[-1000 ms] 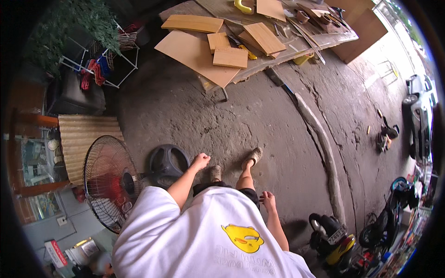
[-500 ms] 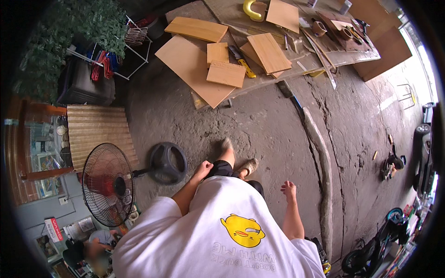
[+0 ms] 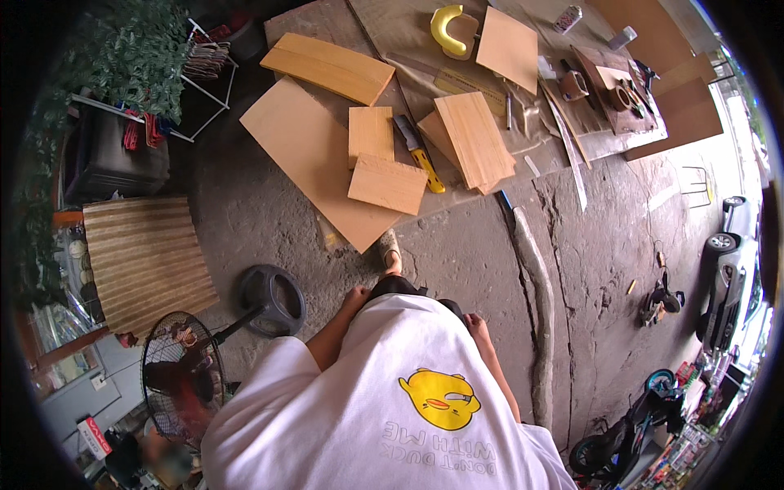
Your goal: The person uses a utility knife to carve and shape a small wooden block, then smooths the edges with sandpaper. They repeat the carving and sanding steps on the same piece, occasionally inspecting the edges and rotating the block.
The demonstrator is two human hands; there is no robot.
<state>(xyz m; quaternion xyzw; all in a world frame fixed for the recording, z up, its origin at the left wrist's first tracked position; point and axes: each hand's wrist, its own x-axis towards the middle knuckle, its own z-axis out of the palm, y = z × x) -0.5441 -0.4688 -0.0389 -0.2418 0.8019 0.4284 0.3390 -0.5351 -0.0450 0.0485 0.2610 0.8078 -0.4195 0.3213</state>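
My left hand (image 3: 356, 297) hangs beside my left thigh, next to my dark shorts, its fingers curled with nothing visible in them. At my right hip, my right hand (image 3: 477, 325) is loosely closed, and no object shows in it. Both hands are well short of the worktable (image 3: 318, 41) ahead. On its near side lie a large thin brown board (image 3: 294, 147), a long wooden board (image 3: 331, 67), small wooden pieces (image 3: 385, 184) and a stack of wooden boards (image 3: 474, 135). A yellow-handled tool (image 3: 426, 169) with a flat grey blade lies between them.
A yellow curved object (image 3: 447, 31), a spray can (image 3: 567, 19) and a metal ruler (image 3: 572, 167) are on the table. A pedestal fan (image 3: 181, 376) stands at my left. A long pale ridge (image 3: 535, 286) crosses the cracked floor. At right are a motorcycle (image 3: 621, 441) and a car (image 3: 723, 278).
I have stepped closer to the table, so its boards appear nearer. My right hand has swung in from out at my side to my hip, its fingers now curled. The left stays by my thigh.
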